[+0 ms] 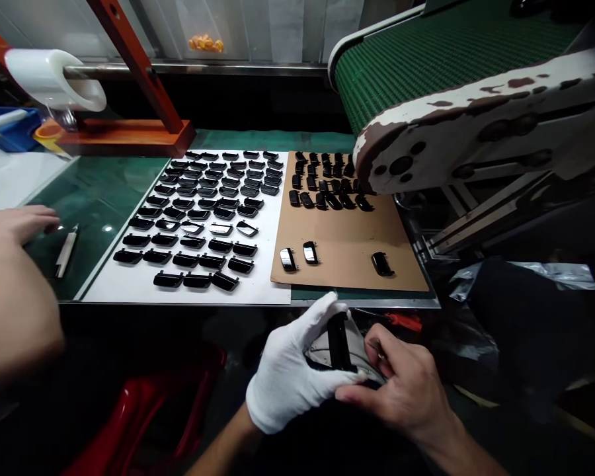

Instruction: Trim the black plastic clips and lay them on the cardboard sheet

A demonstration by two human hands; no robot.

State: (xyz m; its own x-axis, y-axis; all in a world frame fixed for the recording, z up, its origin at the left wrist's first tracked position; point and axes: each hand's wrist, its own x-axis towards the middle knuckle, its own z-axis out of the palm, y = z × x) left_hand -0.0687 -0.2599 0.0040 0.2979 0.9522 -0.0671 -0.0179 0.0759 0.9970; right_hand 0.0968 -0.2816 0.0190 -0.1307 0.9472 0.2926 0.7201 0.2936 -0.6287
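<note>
My left hand (290,370), in a white glove, grips a glossy black plastic part (340,340) between thumb and fingers, just below the table's front edge. The part is held upright on its long side. Close to its right, my right hand (409,383) is bare, with fingers curled and the thumb near the part's lower end. Something small may be pinched in those fingers, but I cannot make it out. Many similar black parts (196,280) lie in rows on a white sheet (114,284); others (383,264) lie on a brown cardboard sheet (337,228).
Another person's arm (14,284) reaches in at left, near a slim cutter-like tool (67,252). A green conveyor belt (426,73) overhangs the right side. A plastic film roll (49,79) sits on an orange stand (129,135). A red stool (143,410) stands below.
</note>
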